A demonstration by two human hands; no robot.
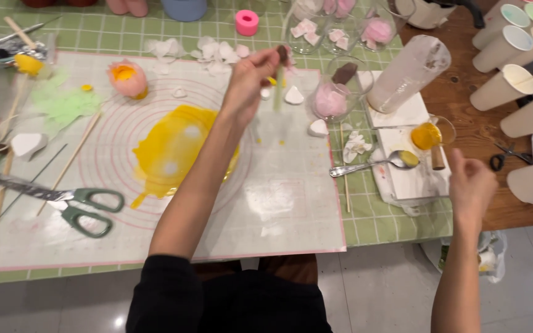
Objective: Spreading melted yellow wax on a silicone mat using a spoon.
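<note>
Head view: the left hand (249, 77) is raised over the translucent mat (279, 203), fingers pinched on a thin green stick (277, 92) with a dark tip, though blur makes its shape uncertain. The right hand (471, 185) hangs loosely curled and empty past the table edge, near a metal spoon (371, 164) and a small glass of yellow liquid (430, 134). A yellow puddle (171, 151) spreads on the mat beside green-handled scissors (78, 206). Glass jars (340, 86) and paper cups (513, 83) crowd the far right.
</note>
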